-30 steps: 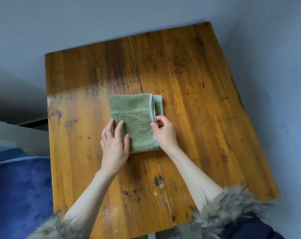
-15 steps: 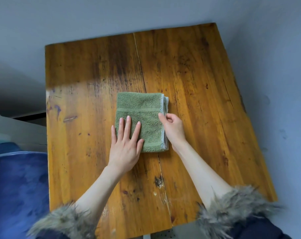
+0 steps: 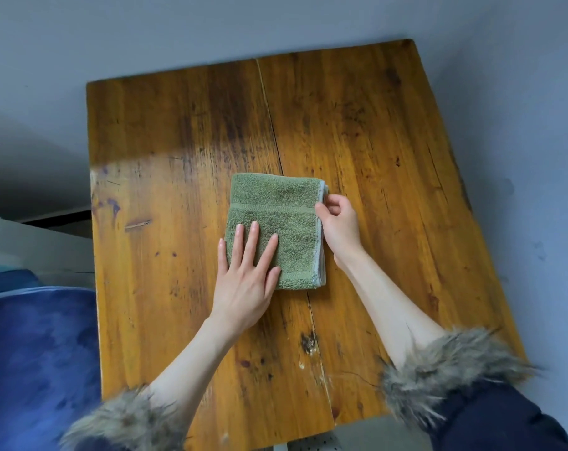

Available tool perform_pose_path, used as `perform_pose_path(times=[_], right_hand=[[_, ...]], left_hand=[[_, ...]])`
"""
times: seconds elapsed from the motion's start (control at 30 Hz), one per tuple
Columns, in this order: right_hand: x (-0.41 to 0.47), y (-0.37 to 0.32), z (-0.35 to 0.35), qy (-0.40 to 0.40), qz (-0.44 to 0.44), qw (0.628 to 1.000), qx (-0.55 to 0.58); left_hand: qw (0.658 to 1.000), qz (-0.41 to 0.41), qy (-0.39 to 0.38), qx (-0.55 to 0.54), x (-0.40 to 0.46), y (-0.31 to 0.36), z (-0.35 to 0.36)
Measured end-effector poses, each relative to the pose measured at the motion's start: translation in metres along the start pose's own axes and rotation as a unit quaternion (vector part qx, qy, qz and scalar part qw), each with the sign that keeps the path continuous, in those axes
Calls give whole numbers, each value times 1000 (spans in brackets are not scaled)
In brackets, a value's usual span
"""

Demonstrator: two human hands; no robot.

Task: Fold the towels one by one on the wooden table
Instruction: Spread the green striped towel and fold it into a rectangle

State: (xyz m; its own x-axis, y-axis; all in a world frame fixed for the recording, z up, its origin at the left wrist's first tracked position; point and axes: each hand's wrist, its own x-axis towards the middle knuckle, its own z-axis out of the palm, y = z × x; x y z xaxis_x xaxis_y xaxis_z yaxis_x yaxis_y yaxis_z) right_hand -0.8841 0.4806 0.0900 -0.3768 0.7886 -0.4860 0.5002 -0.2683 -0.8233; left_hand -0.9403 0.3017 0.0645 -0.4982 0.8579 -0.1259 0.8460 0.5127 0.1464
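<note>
A green towel (image 3: 276, 203), folded into a small rectangle, lies near the middle of the wooden table (image 3: 390, 151). A pale blue-grey edge shows along its right side. My left hand (image 3: 246, 278) lies flat on the towel's near left part, fingers spread and pressing down. My right hand (image 3: 339, 222) is at the towel's right edge, thumb and fingers curled against the layered edge near its far corner. Whether it pinches the edge or only touches it is unclear.
A dark crack runs down the table's middle, under the towel. A blue upholstered seat (image 3: 38, 353) stands at the near left, beside the table's left edge. Grey floor surrounds the table on the far and right sides.
My left hand slid further onto the towel and flattened. My right hand moved along the right edge toward the far corner. The towel's layers now lie more squarely.
</note>
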Motion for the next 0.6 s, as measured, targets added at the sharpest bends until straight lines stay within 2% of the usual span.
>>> perform_pose_path(times=[0.07, 0.13, 0.23, 0.3, 0.43, 0.6], right_hand=[[-13, 4, -2, 32, -54, 996, -66], [-38, 18, -1, 57, -168, 970, -169], [-71, 50, 6, -4, -304, 876, -375], [-76, 70, 5, -29, -314, 833, -455], [-67, 79, -6, -65, -294, 808, -507], [-46, 62, -24, -129, -304, 768, -548]], left_hand=[[1000, -10, -6, 8, 1, 4, 4], [1000, -20, -9, 4, 4, 9, 4], [999, -20, -19, -38, 3, 8, 0], [997, -1, -22, -72, -4, 1, -2], [995, 65, -22, -72, -25, -16, -2], [991, 78, 32, -103, -29, -20, -21]])
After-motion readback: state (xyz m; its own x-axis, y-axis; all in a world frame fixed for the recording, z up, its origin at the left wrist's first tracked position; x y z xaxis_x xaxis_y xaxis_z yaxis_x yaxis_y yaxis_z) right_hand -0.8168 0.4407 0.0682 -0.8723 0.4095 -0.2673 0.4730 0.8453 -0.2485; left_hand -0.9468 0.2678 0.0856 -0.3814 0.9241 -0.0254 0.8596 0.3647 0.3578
